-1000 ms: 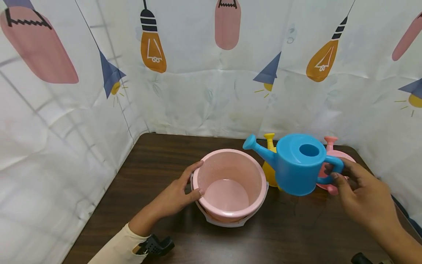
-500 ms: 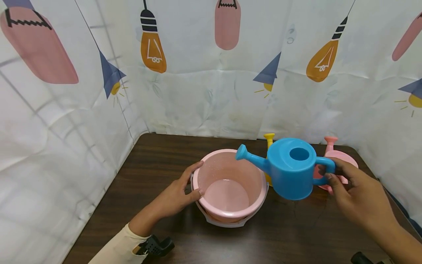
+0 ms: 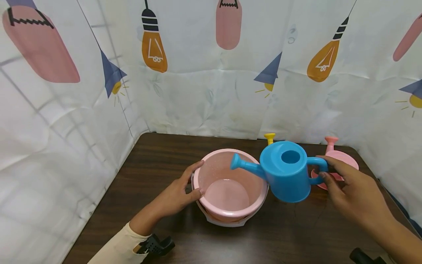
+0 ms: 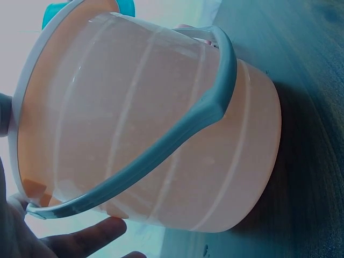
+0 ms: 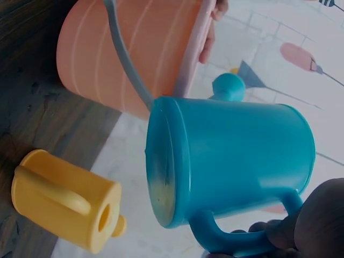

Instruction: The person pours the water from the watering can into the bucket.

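My right hand (image 3: 357, 192) grips the handle of a blue watering can (image 3: 286, 172), which it holds up in the air. The can's spout reaches over the right rim of a pink bucket (image 3: 227, 217) that stands upright on the table. My left hand (image 3: 176, 194) holds the bucket's left rim, thumb at the near side and a finger farther back. In the left wrist view the bucket's grey handle (image 4: 161, 148) hangs down along its side. A yellow watering can (image 5: 64, 199) stands behind the blue one, mostly hidden in the head view.
A pink watering can (image 3: 343, 158) stands at the back right of the dark wooden table (image 3: 158, 157), partly behind my right hand. Printed white cloth (image 3: 197, 99) hangs behind the table and along its left side.
My right hand has brought the blue watering can leftward and slightly nearer, so its spout now overlaps the bucket's opening. The left hand and bucket have stayed in place.
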A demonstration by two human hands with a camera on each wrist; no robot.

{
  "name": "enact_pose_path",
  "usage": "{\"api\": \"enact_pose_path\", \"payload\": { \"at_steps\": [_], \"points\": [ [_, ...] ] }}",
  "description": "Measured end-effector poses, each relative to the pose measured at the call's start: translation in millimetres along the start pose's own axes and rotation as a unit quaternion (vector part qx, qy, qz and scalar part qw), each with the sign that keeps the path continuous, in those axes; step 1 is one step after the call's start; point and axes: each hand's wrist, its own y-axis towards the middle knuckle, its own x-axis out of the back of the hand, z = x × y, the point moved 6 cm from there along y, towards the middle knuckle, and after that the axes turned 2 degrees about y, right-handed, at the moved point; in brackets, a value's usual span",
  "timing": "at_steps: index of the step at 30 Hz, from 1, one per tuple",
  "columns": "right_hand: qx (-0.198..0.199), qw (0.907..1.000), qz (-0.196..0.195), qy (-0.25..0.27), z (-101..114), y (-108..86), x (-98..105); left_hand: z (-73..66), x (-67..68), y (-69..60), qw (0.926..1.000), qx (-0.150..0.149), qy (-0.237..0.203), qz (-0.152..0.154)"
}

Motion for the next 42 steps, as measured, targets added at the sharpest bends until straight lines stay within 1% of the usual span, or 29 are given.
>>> {"api": "enact_pose_path", "payload": {
  "at_steps": [5,11,13,18,25,30,38,42],
  "points": [
    [0.028,0.9996,0.001,-0.003,4,4.1,2,-0.4,-0.1,0.6,1.0,0.001,0.001,0.001],
    [0.088,0.9961,0.003,-0.001,12,13.3,5,0.0,-0.1,0.7,1.0,0.002,0.004,-0.001],
    [0.1,0.995,0.004,-0.004,13,16.6,6,-0.1,-0.2,0.7,1.0,0.001,0.004,-0.001],
    [0.107,0.9941,0.017,-0.009,16,22.0,4,0.3,-0.3,0.9,1.0,0.003,0.005,-0.001],
    [0.131,0.9911,0.019,-0.014,20,27.0,5,-0.1,-0.1,1.1,0.9999,0.004,0.009,-0.004],
    [0.131,0.9909,0.031,-0.008,24,30.9,3,-0.4,0.2,1.0,1.0,0.001,0.005,-0.004],
    [0.145,0.9885,0.031,-0.028,29,35.4,5,0.1,0.1,1.6,1.0,0.0,0.002,-0.007],
    [0.15,0.9877,0.037,-0.025,30,37.2,4,0.0,0.0,1.8,1.0,-0.001,0.002,-0.008]
  ]
}}
